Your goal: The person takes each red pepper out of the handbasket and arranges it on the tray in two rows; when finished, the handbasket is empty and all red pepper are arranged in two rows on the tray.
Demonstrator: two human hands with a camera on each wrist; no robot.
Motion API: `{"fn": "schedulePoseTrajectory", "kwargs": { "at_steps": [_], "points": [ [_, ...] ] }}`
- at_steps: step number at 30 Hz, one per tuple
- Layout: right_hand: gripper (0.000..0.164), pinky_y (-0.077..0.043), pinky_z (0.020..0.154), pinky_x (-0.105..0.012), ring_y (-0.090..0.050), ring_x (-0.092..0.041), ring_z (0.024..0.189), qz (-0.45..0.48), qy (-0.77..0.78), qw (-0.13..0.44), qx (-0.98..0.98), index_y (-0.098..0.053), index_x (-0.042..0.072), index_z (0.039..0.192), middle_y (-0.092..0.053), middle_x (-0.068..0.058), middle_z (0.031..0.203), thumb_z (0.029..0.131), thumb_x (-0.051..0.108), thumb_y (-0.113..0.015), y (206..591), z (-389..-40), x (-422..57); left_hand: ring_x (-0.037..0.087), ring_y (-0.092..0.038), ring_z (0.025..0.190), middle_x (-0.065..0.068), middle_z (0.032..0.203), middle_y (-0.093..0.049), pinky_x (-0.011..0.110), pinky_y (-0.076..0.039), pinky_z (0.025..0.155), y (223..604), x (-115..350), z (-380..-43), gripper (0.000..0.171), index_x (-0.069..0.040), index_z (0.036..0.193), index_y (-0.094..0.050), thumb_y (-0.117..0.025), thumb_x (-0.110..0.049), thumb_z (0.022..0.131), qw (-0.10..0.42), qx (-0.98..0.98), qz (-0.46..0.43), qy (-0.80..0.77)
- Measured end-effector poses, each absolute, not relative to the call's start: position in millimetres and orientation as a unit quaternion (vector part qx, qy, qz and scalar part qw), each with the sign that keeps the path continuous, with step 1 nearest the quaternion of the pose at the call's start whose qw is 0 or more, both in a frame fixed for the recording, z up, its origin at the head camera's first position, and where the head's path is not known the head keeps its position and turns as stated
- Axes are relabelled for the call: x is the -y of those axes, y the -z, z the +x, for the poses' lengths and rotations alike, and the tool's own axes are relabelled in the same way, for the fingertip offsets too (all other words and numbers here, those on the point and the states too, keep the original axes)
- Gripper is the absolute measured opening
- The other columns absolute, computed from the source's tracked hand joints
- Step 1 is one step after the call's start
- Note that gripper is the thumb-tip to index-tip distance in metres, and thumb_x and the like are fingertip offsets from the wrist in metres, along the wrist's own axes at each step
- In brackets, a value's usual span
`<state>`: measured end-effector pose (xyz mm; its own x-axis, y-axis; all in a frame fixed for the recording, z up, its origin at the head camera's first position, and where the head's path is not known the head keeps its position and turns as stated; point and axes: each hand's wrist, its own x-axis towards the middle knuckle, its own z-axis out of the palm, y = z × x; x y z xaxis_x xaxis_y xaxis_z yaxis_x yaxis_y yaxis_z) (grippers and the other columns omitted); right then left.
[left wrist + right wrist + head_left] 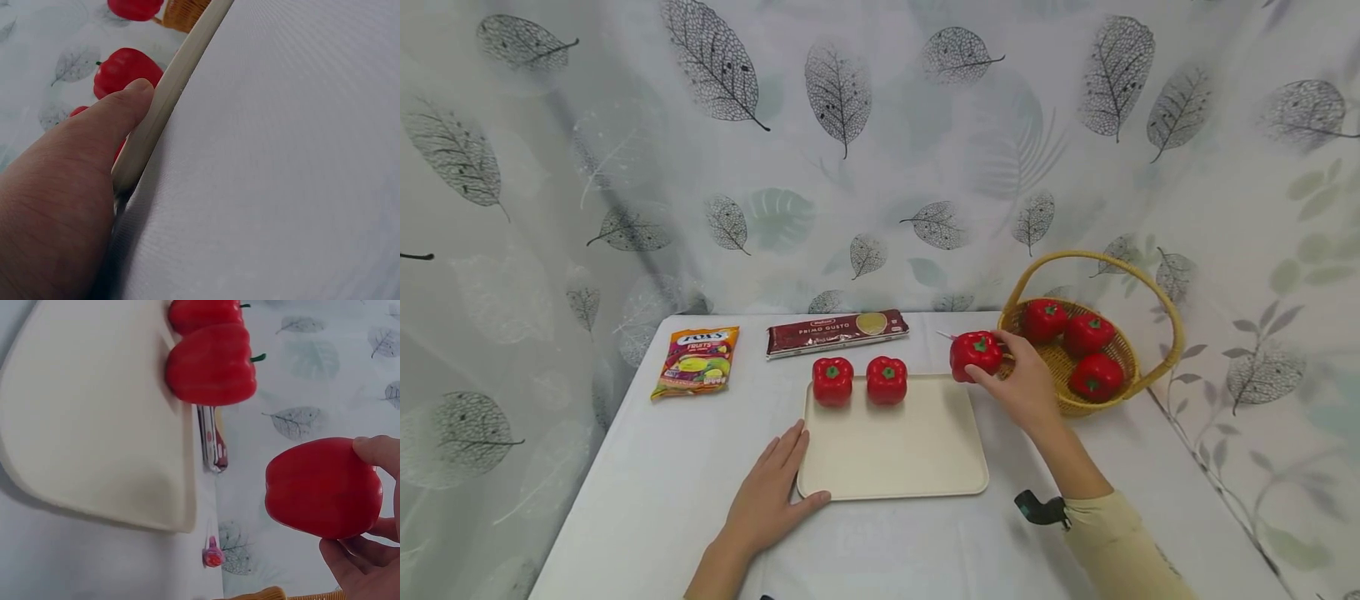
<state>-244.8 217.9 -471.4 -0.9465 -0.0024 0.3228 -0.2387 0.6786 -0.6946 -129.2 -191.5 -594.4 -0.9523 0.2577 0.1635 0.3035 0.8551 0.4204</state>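
Observation:
My right hand (1021, 379) pinches a red bell pepper (975, 353) between thumb and fingers, above the table near the tray's far right corner. In the right wrist view that bell pepper (324, 489) appears apart from the tray. Two more red bell peppers (832, 382) (887, 381) stand upright along the far left side of the cream tray (891, 458). With fingers extended, my left hand (765, 496) rests against the tray's left edge, its thumb near the front corner. The left wrist view has the thumb (128, 103) touching the tray's rim (165, 100).
A wicker basket (1065, 400) with a tall handle holds several red bell peppers (1088, 334) at the right. Behind the tray lies a dark red biscuit pack (838, 332); a sweets bag (697, 362) lies at left. A small pink item (213, 553) lies behind the held pepper.

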Motion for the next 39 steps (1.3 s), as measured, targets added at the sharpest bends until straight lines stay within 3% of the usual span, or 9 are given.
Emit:
{"fn": "schedulePoseTrajectory", "kwargs": {
  "at_steps": [8, 16, 39],
  "points": [
    [0.080, -0.061, 0.098, -0.059, -0.060, -0.039, 0.123, 0.073, -0.406, 0.141, 0.900, -0.055, 0.001, 0.151, -0.062, -0.020, 0.141, 0.086, 0.027, -0.094, 481.4, -250.2, -205.8, 0.026, -0.033, 0.160, 0.006, 0.177, -0.031, 0.051, -0.028, 0.130, 595.4, 191.4, -129.0, 0.109, -0.007, 0.168, -0.039, -0.066, -0.079, 0.092, 0.064, 0.961, -0.150, 0.225],
    [0.082, -0.063, 0.096, -0.057, -0.059, -0.038, 0.128, 0.070, -0.397, 0.119, 0.907, -0.053, 0.004, 0.153, -0.061, -0.019, 0.144, 0.087, 0.029, -0.094, 488.9, -249.4, -191.9, 0.027, -0.031, 0.161, 0.006, 0.178, -0.029, 0.051, -0.026, 0.131, 594.5, 191.2, -128.1, 0.109, -0.008, 0.169, -0.038, -0.065, -0.080, 0.092, 0.049, 0.961, -0.145, 0.231],
    [0.081, -0.061, 0.100, -0.055, -0.059, -0.038, 0.126, 0.043, -0.385, 0.099, 0.916, -0.052, 0.000, 0.150, -0.060, -0.021, 0.139, 0.086, 0.027, -0.094, 518.9, -256.2, -176.6, 0.027, -0.032, 0.161, 0.005, 0.177, -0.029, 0.051, -0.027, 0.130, 592.3, 190.9, -128.2, 0.109, -0.008, 0.169, -0.038, -0.067, -0.079, 0.092, 0.050, 0.961, -0.143, 0.232]
  ]
}}
